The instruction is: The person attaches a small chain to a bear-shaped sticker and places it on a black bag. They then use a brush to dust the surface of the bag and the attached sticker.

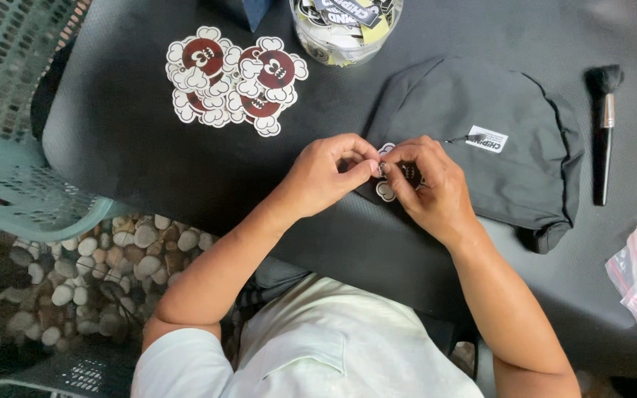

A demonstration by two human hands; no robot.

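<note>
A small die-cut sticker point(387, 190) is pinched between left hand point(326, 177) and right hand point(425, 184) (fingertips meeting), over a folded grey garment point(503, 169).

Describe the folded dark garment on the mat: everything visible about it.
The folded dark garment looks like soft grey-black cloth, lying flat on the black mat, with curved seams across its top and a bunched corner at lower right. A small white label with a short black tag sits on its upper face. Its left edge lies under both hands: the left hand and right hand pinch a small dark, white-edged sticker there. A black makeup-style brush lies just to its right, apart from it.
</note>
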